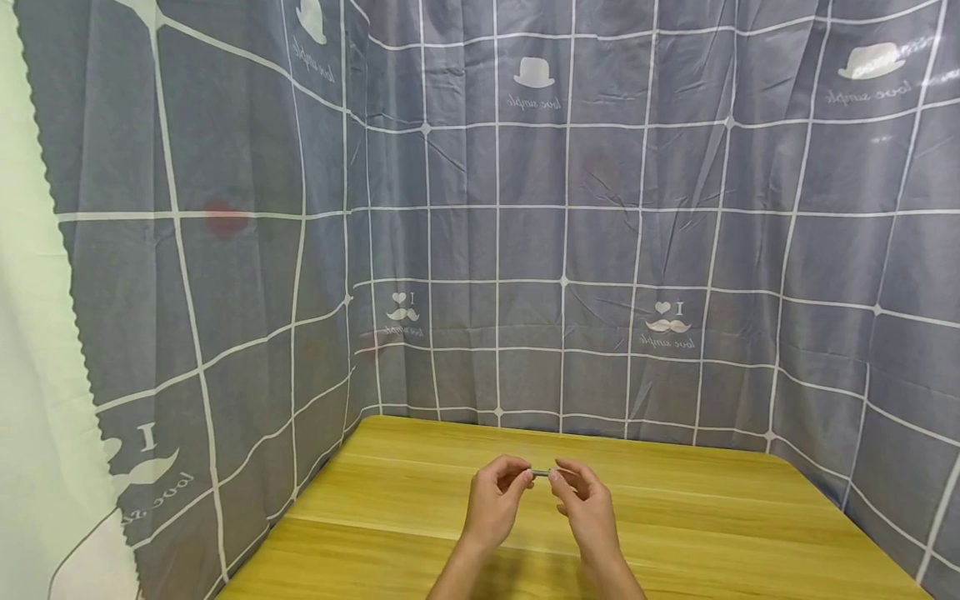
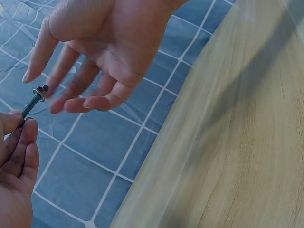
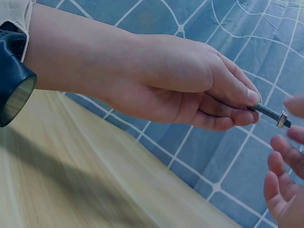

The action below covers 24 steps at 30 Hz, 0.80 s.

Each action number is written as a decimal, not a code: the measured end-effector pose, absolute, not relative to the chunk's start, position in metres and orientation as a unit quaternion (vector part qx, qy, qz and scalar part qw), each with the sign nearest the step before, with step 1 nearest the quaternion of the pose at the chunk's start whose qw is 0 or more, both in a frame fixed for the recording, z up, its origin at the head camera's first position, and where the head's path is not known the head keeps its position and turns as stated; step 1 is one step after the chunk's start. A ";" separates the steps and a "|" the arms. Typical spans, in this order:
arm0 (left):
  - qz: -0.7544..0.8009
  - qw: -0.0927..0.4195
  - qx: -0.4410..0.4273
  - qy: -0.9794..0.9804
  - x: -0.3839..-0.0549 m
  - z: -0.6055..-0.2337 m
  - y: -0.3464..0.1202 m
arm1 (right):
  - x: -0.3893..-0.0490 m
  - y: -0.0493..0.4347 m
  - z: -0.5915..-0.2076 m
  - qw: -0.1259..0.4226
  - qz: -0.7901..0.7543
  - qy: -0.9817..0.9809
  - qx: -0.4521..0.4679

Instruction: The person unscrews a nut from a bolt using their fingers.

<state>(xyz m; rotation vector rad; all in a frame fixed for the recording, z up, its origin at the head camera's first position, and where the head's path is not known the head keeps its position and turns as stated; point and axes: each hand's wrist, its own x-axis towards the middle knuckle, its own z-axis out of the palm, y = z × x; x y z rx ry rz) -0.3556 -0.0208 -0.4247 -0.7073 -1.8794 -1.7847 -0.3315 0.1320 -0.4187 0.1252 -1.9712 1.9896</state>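
Between thumb and fingers, my left hand (image 1: 493,504) pinches one end of a small threaded metal bolt (image 1: 540,473). The gripped end is hidden by the fingertips. In the left wrist view the bolt's shaft (image 2: 31,105) slants up toward the other hand. A shiny flanged nut (image 3: 282,119) sits on it near the free end, with a short dark tip beyond. My right hand (image 1: 590,510) is right beside that end. Its thumb and loosely bent fingers are spread around the nut, with a gap showing in the left wrist view (image 2: 114,47).
Both hands are above a yellow wood-grain table (image 1: 720,533). A grey curtain (image 1: 525,242) with white grid lines hangs behind and along the sides. A pale cloth (image 1: 37,333) hangs at the far left. A dark device (image 3: 14,76) is strapped on the left wrist.
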 end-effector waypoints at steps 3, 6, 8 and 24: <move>-0.642 0.226 -0.254 -0.687 -0.355 -0.424 -0.020 | -0.332 0.132 -0.418 0.166 0.693 -0.701 0.029; -0.636 0.230 -0.246 -0.695 -0.355 -0.424 -0.020 | -0.332 0.132 -0.418 0.169 0.693 -0.700 0.036; -0.631 0.233 -0.241 -0.699 -0.355 -0.423 -0.019 | -0.332 0.133 -0.419 0.170 0.696 -0.696 0.044; -0.645 0.233 -0.278 -0.673 -0.355 -0.425 -0.022 | -0.332 0.133 -0.418 0.162 0.698 -0.697 0.031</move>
